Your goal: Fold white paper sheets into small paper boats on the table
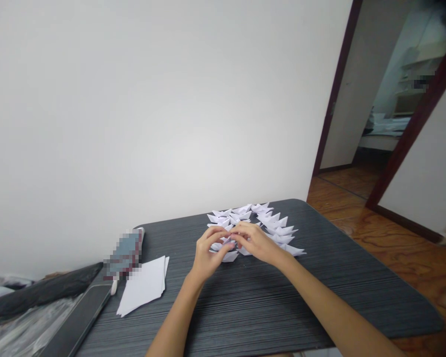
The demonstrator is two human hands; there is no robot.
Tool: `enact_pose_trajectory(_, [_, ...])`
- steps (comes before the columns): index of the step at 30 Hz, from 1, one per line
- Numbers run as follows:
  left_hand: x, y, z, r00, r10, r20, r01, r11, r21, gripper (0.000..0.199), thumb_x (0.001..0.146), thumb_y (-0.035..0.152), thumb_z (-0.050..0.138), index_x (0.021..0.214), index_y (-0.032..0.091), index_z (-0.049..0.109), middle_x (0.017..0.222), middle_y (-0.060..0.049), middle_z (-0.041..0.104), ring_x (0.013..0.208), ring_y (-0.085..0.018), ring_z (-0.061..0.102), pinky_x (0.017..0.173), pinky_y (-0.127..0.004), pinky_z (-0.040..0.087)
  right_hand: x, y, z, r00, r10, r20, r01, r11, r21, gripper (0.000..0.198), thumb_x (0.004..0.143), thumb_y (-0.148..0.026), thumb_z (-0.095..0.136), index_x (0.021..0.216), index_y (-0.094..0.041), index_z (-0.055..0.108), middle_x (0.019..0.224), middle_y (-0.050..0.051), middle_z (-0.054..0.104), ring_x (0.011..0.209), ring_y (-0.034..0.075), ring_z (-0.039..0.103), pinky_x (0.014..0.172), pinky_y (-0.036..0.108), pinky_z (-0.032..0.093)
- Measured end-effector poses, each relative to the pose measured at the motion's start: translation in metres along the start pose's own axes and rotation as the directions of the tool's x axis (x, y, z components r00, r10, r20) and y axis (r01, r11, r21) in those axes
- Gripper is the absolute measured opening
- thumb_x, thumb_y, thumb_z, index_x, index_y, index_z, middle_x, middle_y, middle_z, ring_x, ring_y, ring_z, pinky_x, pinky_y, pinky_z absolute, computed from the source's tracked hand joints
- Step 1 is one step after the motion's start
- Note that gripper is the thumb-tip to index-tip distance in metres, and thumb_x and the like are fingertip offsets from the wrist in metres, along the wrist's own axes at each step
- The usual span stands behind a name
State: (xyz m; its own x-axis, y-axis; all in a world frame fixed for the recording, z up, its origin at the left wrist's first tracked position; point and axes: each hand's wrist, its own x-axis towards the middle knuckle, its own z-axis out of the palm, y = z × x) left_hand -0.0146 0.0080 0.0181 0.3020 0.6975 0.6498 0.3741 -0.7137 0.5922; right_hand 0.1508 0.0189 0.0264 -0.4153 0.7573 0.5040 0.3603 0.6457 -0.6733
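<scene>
My left hand (210, 250) and my right hand (254, 240) meet fingertip to fingertip over the table. Their thumbs and fingers are pinched on a small white paper boat (227, 241), which they mostly cover. Just below the fingers sits another folded paper boat (230, 257). Beyond and beside the hands, several more white paper boats stand in rows, such as the right-hand row (281, 231) and the back ones (241, 210). Some boats are partly hidden behind my hands.
A stack of white paper sheets (144, 285) lies on the dark table (245, 307) at left, beside a blurred blue-and-red item (123, 254). Dark, plastic-wrapped things (40, 302) border the table's left side. A white wall (152, 109) rises behind; a doorway opens at right.
</scene>
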Motion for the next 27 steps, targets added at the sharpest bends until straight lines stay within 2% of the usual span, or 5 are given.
enact_pose_trajectory(3, [0.0005, -0.0003, -0.0003, 0.999, 0.050, -0.022, -0.048, 0.996, 0.071, 0.019, 0.073, 0.024, 0.058, 0.089, 0.018, 0.063, 0.091, -0.008, 0.059, 0.087, -0.018, 0.055, 0.077, -0.032, 0.046, 0.0003, 0.0017, 0.0024, 0.999, 0.052, -0.010, -0.050, 0.994, 0.097, 0.021, 0.080, -0.028, 0.047, 0.089, -0.016, 0.063, 0.078, 0.004, 0.053, 0.058, 0.009, 0.052, 0.058, 0.023, 0.043])
enact_pose_trajectory(9, [0.0004, 0.0009, 0.0001, 0.990, 0.100, -0.098, -0.091, 0.992, 0.092, 0.015, 0.076, 0.020, 0.052, 0.085, 0.017, 0.063, 0.089, -0.008, 0.061, 0.087, -0.018, 0.056, 0.078, -0.032, 0.046, 0.0009, 0.0063, 0.0085, 0.996, 0.085, -0.026, -0.074, 0.954, 0.290, 0.024, 0.078, -0.031, 0.049, 0.093, -0.016, 0.061, 0.084, 0.005, 0.054, 0.061, 0.010, 0.057, 0.058, 0.024, 0.049])
enact_pose_trajectory(14, [-0.0007, 0.0023, 0.0006, 0.992, 0.088, -0.091, -0.084, 0.995, 0.045, 0.018, 0.076, 0.016, 0.051, 0.090, 0.018, 0.062, 0.098, -0.009, 0.060, 0.094, -0.019, 0.055, 0.083, -0.034, 0.044, 0.0009, 0.0061, 0.0085, 0.995, 0.084, -0.058, -0.061, 0.944, 0.323, 0.026, 0.076, -0.028, 0.052, 0.097, -0.016, 0.060, 0.092, 0.007, 0.056, 0.070, 0.012, 0.059, 0.066, 0.025, 0.050])
enact_pose_trajectory(20, [-0.0016, 0.0009, 0.0025, 0.997, 0.059, -0.056, -0.060, 0.998, -0.009, 0.025, 0.075, 0.015, 0.053, 0.099, 0.019, 0.060, 0.110, -0.010, 0.055, 0.103, -0.021, 0.051, 0.087, -0.035, 0.043, 0.0011, 0.0057, 0.0086, 0.987, 0.107, -0.118, -0.068, 0.954, 0.292, 0.030, 0.071, -0.026, 0.058, 0.099, -0.015, 0.060, 0.092, 0.007, 0.058, 0.071, 0.013, 0.059, 0.068, 0.028, 0.050])
enact_pose_trajectory(27, [-0.0023, -0.0012, 0.0016, 0.998, 0.028, -0.061, -0.032, 0.998, -0.060, 0.024, 0.077, 0.015, 0.051, 0.098, 0.019, 0.060, 0.111, -0.011, 0.055, 0.102, -0.021, 0.052, 0.080, -0.032, 0.047, 0.0029, 0.0079, 0.0092, 0.976, 0.216, -0.039, -0.162, 0.829, 0.536, 0.031, 0.072, -0.028, 0.056, 0.099, -0.013, 0.060, 0.098, 0.010, 0.061, 0.078, 0.015, 0.060, 0.073, 0.032, 0.051])
